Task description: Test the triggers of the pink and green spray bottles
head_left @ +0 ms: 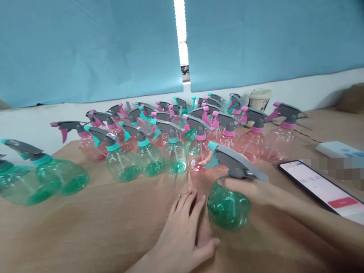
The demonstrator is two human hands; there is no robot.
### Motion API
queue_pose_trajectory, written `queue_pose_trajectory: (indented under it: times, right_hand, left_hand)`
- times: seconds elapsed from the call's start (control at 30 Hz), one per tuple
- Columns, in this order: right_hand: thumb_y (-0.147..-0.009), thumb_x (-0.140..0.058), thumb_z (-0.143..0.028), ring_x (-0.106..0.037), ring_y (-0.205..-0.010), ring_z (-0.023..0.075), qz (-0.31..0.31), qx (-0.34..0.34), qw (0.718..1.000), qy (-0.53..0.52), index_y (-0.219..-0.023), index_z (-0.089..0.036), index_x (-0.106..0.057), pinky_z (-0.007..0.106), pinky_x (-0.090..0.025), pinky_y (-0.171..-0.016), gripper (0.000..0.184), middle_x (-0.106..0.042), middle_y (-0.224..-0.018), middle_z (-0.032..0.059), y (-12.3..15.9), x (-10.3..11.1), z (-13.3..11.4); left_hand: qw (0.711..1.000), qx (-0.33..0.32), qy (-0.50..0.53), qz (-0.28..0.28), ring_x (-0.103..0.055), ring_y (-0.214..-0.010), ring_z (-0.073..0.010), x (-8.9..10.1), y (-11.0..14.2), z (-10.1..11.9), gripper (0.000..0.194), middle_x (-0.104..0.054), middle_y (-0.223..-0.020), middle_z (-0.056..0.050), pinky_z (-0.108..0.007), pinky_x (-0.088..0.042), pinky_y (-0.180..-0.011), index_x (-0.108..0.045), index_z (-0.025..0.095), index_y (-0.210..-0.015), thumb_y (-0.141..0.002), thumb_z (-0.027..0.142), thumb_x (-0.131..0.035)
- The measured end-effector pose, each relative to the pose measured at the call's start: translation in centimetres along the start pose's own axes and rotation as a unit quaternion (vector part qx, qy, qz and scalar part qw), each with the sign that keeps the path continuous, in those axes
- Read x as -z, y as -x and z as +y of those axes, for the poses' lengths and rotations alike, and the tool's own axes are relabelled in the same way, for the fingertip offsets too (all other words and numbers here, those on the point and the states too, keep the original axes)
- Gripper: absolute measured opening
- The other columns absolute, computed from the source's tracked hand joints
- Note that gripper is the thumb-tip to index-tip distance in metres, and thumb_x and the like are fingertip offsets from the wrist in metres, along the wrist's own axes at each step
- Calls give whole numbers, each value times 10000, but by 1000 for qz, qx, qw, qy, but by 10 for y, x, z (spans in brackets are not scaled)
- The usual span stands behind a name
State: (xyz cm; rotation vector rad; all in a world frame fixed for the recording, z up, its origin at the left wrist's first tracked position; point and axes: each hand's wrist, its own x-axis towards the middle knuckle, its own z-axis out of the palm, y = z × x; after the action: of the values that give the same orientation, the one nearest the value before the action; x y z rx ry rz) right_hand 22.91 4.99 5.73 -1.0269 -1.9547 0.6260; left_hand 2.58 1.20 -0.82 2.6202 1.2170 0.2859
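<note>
Green spray bottle (229, 207) in your right hand (247, 188): you have it by the neck, your fingers (232, 183) closed around it just below the grey trigger head (234, 160). That's a sound hold, so keep your palm on the neck and away from the trigger.

Tell them where it sits, though. It's toward the right of the worktop (53, 238), nearer the front edge than the back. It's tilted, with the teal nozzle (212, 146) aimed back and to the left. I can't tell whether its base touches the surface.

You've got little room there: that nozzle is just in front of the nearest pink-tinted bottle (199, 154), so keep your wrist steady and watch that gap.

And your left hand (182, 237) is open, palm down, fingers spread on the worktop just beside the bottle. Keep it flat and low, ready to steady the base without crowding it.

Mind your right forearm (312, 215) too. It passes just over the lower corner of the phone (329, 190) near the right edge, with a white box (339, 149) behind that.

Yes, and give the crowded rows of pink and green bottles (170, 141) along the back edge some room; they stand close together. Two more green bottles (60, 176) lie on their sides near the left edge.
</note>
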Motion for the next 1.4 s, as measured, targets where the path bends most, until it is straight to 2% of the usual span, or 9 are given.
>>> queue_pose_trajectory:
  times: [0.17, 0.37, 0.5, 0.67, 1.0, 1.2, 1.4]
  right_hand:
    - [-669, -477, -166, -495, -546, 136, 11, 7, 999, -32, -886, -248, -562, 290, -459, -540, 247, -557, -696, -18, 1, -3, 5]
    - [-676, -455, -126, -517, -580, 109, 4, 10, 995, -101, -751, -226, -526, 281, -487, -620, 143, -571, -823, -11, 2, -4, 7]
    - [-673, -459, -115, -449, -505, 86, 1, 1, 993, -116, -690, -223, -509, 280, -472, -591, 120, -570, -805, -20, 2, -4, 6]
    - [-698, -453, -146, -496, -566, 121, -8, -15, 994, -108, -624, -221, -490, 275, -448, -564, 111, -521, -662, -22, 3, -4, 7]
    - [-711, -465, -102, -527, -613, 92, -12, 6, 991, -131, -617, -206, -510, 228, -461, -580, 147, -554, -764, -21, 3, -4, 10]
    - [-722, -471, -126, -514, -591, 98, -14, 5, 991, -133, -610, -207, -500, 232, -454, -558, 141, -528, -678, -26, 3, -4, 10]
    - [-734, -465, -146, -503, -584, 104, -21, 0, 992, -124, -621, -206, -514, 240, -422, -530, 137, -522, -691, -18, 3, -4, 11]
  left_hand:
    - [1000, -10, 10, 17, -277, -1308, -365, -1, 1, -1, 724, -326, -1437, -145, -572, -253, -1035, -365, 178, -1372, -771, 508, -599]
    - [1000, -13, 16, 15, -279, -1307, -361, -1, 0, -1, 700, -336, -1433, -140, -568, -254, -1039, -376, 175, -1368, -788, 509, -582]
    - [1000, -14, 10, 10, -273, -1311, -353, -1, -1, -1, 704, -331, -1433, -153, -554, -247, -1047, -372, 151, -1369, -796, 508, -573]
    - [999, -20, 17, 24, -280, -1307, -353, -2, 0, -2, 694, -340, -1430, -140, -552, -253, -1045, -373, 167, -1367, -797, 510, -570]
    - [1000, -23, -14, 5, -253, -1322, -340, -1, -1, -1, 701, -326, -1432, -164, -535, -243, -1054, -371, 130, -1364, -812, 525, -545]
    - [999, -22, -30, -2, -248, -1324, -336, -1, -2, -1, 709, -313, -1437, -169, -529, -244, -1056, -353, 121, -1374, -824, 533, -525]
    - [999, -23, -33, -3, -242, -1327, -329, -1, -1, -2, 704, -316, -1435, -167, -528, -248, -1054, -348, 125, -1375, -825, 529, -523]
